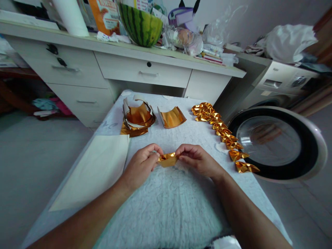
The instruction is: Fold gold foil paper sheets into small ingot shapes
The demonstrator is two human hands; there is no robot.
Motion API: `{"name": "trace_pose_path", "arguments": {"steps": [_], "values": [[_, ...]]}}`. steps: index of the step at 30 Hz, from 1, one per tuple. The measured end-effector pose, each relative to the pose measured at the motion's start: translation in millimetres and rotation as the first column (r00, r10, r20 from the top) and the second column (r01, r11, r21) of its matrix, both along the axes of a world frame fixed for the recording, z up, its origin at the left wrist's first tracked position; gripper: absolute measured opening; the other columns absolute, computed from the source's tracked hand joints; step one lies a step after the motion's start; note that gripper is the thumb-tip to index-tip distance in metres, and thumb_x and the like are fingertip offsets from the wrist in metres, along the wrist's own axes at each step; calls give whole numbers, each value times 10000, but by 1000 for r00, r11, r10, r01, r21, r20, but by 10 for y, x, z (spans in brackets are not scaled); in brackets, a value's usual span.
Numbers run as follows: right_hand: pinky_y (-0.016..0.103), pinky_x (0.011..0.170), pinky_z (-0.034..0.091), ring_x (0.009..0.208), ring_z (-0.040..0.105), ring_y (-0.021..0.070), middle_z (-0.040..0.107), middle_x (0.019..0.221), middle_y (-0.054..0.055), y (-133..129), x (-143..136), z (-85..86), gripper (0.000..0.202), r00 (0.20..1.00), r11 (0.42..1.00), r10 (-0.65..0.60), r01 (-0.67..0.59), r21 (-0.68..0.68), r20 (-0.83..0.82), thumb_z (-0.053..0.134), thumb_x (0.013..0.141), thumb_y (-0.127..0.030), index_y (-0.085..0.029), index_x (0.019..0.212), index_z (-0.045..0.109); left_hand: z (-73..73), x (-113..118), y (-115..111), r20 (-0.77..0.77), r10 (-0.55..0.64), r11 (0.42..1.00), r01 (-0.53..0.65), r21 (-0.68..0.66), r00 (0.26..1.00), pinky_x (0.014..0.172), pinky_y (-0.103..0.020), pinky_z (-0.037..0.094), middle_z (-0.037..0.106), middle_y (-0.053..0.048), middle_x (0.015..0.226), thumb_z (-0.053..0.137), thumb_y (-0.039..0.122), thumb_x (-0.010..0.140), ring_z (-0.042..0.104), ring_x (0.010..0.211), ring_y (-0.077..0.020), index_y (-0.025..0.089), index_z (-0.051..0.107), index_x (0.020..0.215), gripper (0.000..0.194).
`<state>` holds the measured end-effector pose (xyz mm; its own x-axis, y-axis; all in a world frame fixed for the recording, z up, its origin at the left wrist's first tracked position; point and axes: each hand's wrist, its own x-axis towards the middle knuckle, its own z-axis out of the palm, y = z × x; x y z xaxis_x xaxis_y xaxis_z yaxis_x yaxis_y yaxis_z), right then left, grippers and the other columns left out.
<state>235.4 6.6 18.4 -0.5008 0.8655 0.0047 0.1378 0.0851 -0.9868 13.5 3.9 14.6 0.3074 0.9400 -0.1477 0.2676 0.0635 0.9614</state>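
Observation:
A small folded piece of gold foil paper (168, 161) is held between my two hands over the middle of the cloth-covered table. My left hand (145, 162) pinches its left end with thumb and fingers. At its right end, my right hand (195, 159) is closed in a similar pinch. Beyond them lie a stack of curved gold sheets (138, 117) and, just right of it, a smaller set of gold sheets (173, 117). Several folded gold pieces (220, 128) form a slanting row along the table's right side.
A large pale sheet (93, 169) lies at the table's left. Behind stands a white desk (145, 71) bearing a watermelon half (141, 26) and clutter. The open round door of a washing machine (320, 145) is close to the table's right edge.

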Motion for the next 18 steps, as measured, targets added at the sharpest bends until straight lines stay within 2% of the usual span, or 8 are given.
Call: {"name": "trace_pose_path", "arguments": {"steps": [3,7,12,18], "values": [[241,728,432,758,565,108,626,831,-1,32,31,-24,202,992,991,-18,1,-134,-124,687,843,-344,-161,912,635,20,-22,1,106,-27,1000,26,16,994,538,-233,308,466,52,564,437,398,921,407,544,-103,180,584,837,276],[222,656,415,673,533,92,620,769,-12,74,62,-56,256,975,977,-69,23,-211,-213,765,774,-356,-163,903,661,23,-46,-4,325,-65,998,70,-1,944,607,-245,377,583,4,720,538,397,880,502,662,-124,176,603,916,233],[213,620,409,648,526,89,624,757,-8,89,83,-73,274,959,970,-76,7,-244,-275,796,739,-358,-167,887,666,18,-30,-8,430,-70,995,94,-33,900,650,-258,399,586,2,734,607,358,847,502,660,-117,174,599,907,194],[238,690,432,765,529,119,591,834,0,64,91,-26,268,964,982,-55,5,-188,-262,798,730,-372,-179,843,651,9,-2,-4,505,-18,985,101,-137,863,652,-251,403,595,7,739,657,371,818,511,648,-105,171,589,895,225]]}}
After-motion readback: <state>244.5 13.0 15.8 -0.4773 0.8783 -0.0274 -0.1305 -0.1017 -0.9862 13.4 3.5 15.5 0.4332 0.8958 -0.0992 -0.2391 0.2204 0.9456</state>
